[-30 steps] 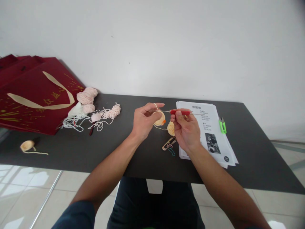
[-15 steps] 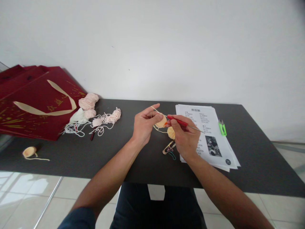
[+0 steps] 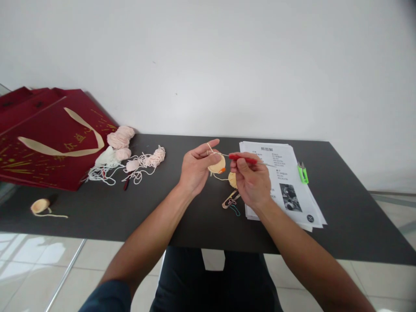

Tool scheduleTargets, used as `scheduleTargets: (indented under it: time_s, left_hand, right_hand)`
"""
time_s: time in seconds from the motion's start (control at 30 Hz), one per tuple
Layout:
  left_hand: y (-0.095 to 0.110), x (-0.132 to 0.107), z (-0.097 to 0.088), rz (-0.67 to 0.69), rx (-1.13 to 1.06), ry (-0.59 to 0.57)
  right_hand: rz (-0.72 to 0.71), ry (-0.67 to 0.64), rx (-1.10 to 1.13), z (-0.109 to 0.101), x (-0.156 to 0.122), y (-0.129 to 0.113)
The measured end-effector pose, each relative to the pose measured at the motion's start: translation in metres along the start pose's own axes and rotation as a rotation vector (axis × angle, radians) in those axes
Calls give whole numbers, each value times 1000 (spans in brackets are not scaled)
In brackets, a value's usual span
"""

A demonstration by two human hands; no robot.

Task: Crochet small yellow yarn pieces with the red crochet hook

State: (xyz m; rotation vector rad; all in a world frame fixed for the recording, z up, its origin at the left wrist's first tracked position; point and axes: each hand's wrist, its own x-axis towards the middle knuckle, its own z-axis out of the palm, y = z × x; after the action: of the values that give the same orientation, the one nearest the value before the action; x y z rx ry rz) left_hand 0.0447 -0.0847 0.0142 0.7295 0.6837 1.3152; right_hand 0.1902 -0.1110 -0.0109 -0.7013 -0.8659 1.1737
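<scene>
Between thumb and fingers, my left hand (image 3: 197,168) pinches a small pale-yellow crochet piece (image 3: 217,166) with an orange spot at its lower edge. Yarn runs over the raised left index finger. My right hand (image 3: 253,180) is closed on a red-handled crochet hook (image 3: 242,158), whose tip points left toward the piece with yarn close to it. A yellow yarn ball (image 3: 232,180) lies just below, partly hidden by the right hand. Near it are a large safety pin (image 3: 229,200) and small coloured stitch markers (image 3: 234,209).
Printed sheets (image 3: 303,195) lie under and beyond the right hand, with green thread snips (image 3: 302,172) on their right edge. Leftward are pink yarn skeins (image 3: 120,138), tangled white yarn (image 3: 105,173), a maroon gift bag (image 3: 48,160) and a cup-shaped crocheted piece (image 3: 40,206).
My right hand has turned and drawn slightly away from the left one, with the hook more level. More of the crochet piece and its orange spot now shows.
</scene>
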Motion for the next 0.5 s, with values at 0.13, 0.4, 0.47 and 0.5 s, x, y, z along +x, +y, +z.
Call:
scheduleTargets:
  time_s: [0.13,0.4,0.47,0.5]
  left_hand:
    - [-2,-2,0,-1,47,-28]
    - [0,-2,-1,32,97,-33]
    - [2,-1,-2,29,92,-39]
    - [2,-1,-2,28,92,-43]
  right_hand:
    - [15,-3,85,0,6,-9]
    - [-67,4,59,-2,7,-14]
    - [-68,7,69,-3,8,-15]
    - [-70,9,70,-3,8,-15]
